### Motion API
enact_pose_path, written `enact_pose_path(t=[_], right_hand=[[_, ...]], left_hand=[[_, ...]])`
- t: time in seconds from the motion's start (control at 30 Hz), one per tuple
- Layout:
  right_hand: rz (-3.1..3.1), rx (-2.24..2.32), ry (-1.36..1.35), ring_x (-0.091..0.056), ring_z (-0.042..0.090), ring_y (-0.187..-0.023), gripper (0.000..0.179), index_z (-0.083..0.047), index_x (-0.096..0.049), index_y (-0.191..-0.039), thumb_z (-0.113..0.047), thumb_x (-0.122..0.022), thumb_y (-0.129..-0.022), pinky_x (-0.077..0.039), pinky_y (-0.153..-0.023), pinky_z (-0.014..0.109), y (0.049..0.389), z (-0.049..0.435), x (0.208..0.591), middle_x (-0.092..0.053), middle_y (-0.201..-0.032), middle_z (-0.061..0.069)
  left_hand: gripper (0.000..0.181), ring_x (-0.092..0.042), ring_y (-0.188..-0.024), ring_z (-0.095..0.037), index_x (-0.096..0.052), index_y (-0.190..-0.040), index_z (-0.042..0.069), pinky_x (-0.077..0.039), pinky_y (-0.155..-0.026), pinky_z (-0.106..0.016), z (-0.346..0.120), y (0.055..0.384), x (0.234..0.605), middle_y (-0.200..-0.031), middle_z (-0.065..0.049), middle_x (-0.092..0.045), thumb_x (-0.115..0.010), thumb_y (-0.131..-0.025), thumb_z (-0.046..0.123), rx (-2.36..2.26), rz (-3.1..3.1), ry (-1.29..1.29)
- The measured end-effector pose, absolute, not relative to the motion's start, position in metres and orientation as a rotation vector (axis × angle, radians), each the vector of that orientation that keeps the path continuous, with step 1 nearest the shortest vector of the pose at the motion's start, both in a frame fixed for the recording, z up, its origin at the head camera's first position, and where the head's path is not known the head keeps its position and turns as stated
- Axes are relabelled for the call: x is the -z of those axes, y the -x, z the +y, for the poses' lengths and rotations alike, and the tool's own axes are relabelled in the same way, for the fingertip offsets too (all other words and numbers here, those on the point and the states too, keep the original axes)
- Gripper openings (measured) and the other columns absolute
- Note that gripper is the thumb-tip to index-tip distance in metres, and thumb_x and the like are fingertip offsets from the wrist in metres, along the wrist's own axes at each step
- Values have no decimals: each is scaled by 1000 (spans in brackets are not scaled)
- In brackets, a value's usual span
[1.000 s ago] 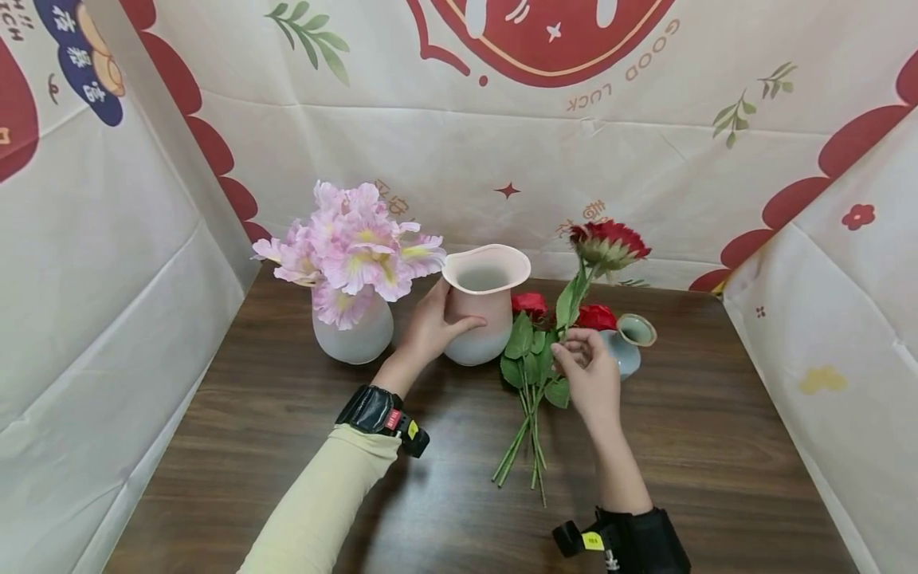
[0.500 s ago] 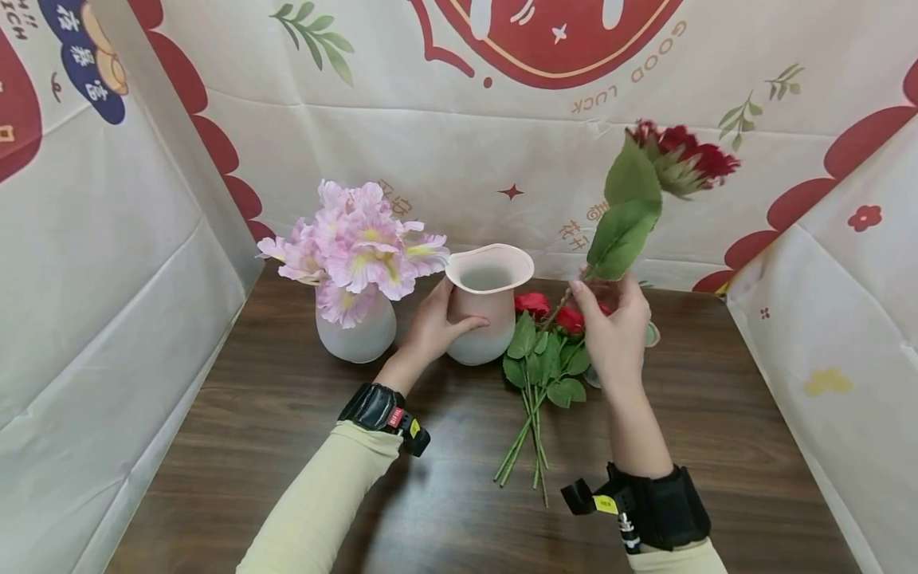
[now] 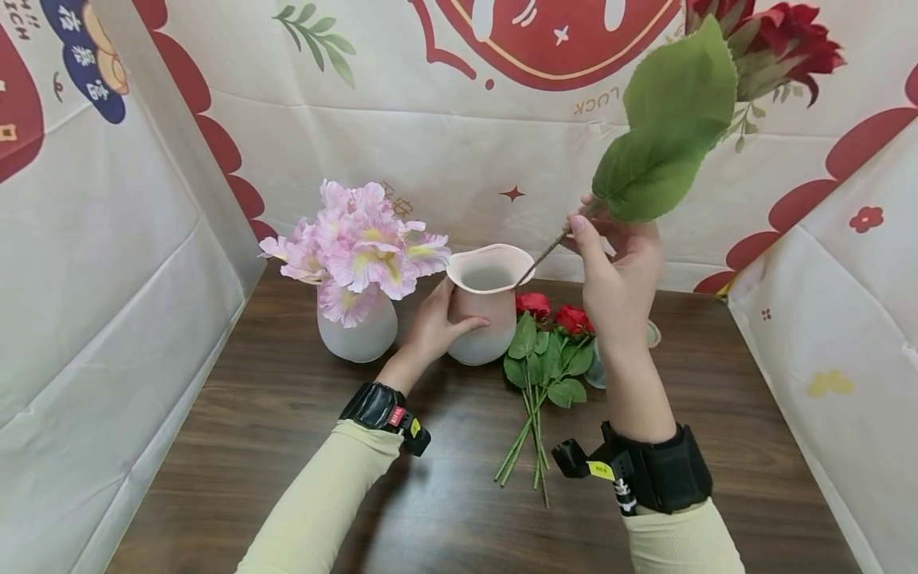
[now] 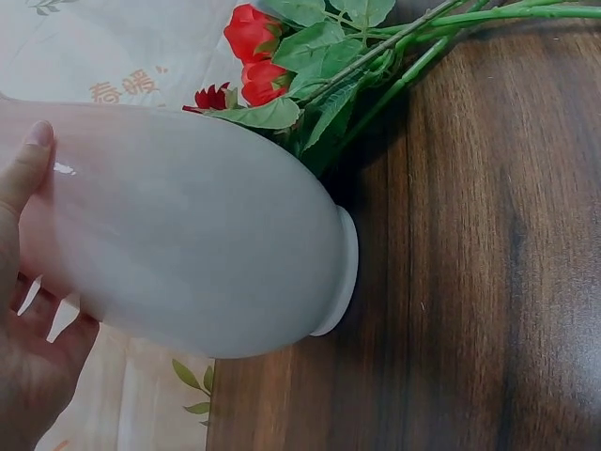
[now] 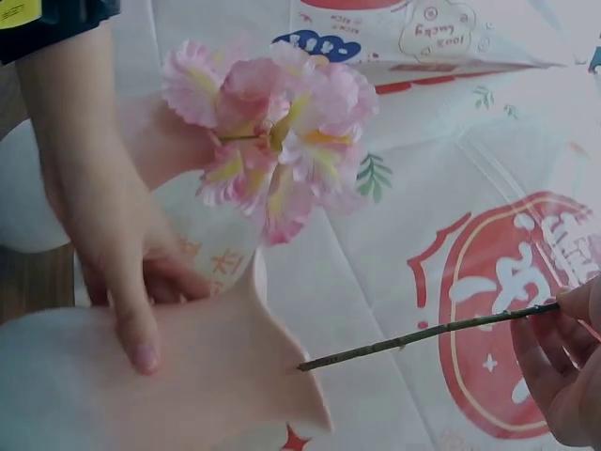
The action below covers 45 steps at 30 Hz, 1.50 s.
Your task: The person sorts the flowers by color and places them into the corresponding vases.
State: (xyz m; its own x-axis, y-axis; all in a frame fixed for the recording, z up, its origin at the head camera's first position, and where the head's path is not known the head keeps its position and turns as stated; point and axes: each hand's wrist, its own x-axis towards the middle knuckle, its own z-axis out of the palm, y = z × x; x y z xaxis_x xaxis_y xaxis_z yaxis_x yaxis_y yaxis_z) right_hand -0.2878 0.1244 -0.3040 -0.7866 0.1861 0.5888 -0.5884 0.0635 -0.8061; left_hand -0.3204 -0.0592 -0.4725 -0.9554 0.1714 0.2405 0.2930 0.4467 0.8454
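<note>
My left hand [image 3: 434,325] grips a pink-to-white vase [image 3: 479,339] that stands upright on the table, the thumb across its front. In the left wrist view, the vase body [image 4: 216,225] shows down to its foot. My right hand [image 3: 622,275] pinches the stem of a red flower [image 3: 785,56] with two large green leaves [image 3: 677,119]. The bloom is up and to the right, partly cut off by the frame. In the right wrist view, the bare stem [image 5: 423,335] slants to the vase's rim. Whether its end touches the rim, I cannot tell.
Several red roses [image 3: 574,319] lie on the wooden table [image 3: 287,462], stems toward me. Left of the held vase stands a whitish vase [image 3: 356,335] with pink flowers [image 3: 358,247]. A small blue-grey vase [image 3: 595,371] is mostly behind my right arm. Printed cloth [image 3: 430,175] walls the back and sides.
My right hand has lifted the red flower up from beside the roses, its stem end now at the vase rim. The left hand has stayed on the vase.
</note>
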Motion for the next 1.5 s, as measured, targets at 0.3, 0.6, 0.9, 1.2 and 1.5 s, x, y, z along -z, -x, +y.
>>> enact_pose_path(t=[0.3, 0.6, 0.9, 1.2, 1.5], right_hand=[[-1819, -1670, -494, -68, 12, -84, 18, 5, -66, -110, 0, -66, -93, -62, -77, 27, 298, 104, 302, -68, -94, -3], [-2166, -1435, -483, -70, 13, -92, 21, 4, -65, -111, -8, -67, -94, -61, -76, 24, 308, 99, 324, -70, -103, 16], [-2792, -983, -543, -62, 38, -113, 36, 2, -60, -125, -3, -61, -89, -55, -93, 50, 304, 121, 338, -59, -125, 23], [-2815, -942, -364, -60, 38, -117, 33, 0, -61, -125, -13, -65, -95, -51, -98, 56, 292, 139, 360, -57, -129, 20], [-2812, -1029, -227, -61, 35, -112, 31, -4, -62, -126, -14, -63, -97, -51, -93, 52, 289, 158, 393, -62, -125, 19]], left_hand=[[89, -43, -143, -26, -36, -151, 6, -36, -120, -41, -59, 321, 473, -152, -13, -47, -84, -80, 27, 1553, -2555, 428], [88, -43, -143, -25, -35, -151, 6, -37, -119, -40, -60, 320, 474, -152, -13, -47, -84, -80, 27, 1558, -2555, 435], [88, -43, -143, -26, -35, -151, 6, -36, -119, -39, -60, 320, 474, -152, -14, -47, -84, -81, 25, 1547, -2568, 446], [92, -39, -146, -28, -31, -154, 4, -33, -121, -41, -61, 319, 473, -156, -15, -41, -83, -81, 25, 1551, -2569, 440], [93, -38, -146, -28, -31, -154, 3, -33, -122, -41, -61, 318, 473, -157, -16, -40, -84, -80, 25, 1546, -2558, 450]])
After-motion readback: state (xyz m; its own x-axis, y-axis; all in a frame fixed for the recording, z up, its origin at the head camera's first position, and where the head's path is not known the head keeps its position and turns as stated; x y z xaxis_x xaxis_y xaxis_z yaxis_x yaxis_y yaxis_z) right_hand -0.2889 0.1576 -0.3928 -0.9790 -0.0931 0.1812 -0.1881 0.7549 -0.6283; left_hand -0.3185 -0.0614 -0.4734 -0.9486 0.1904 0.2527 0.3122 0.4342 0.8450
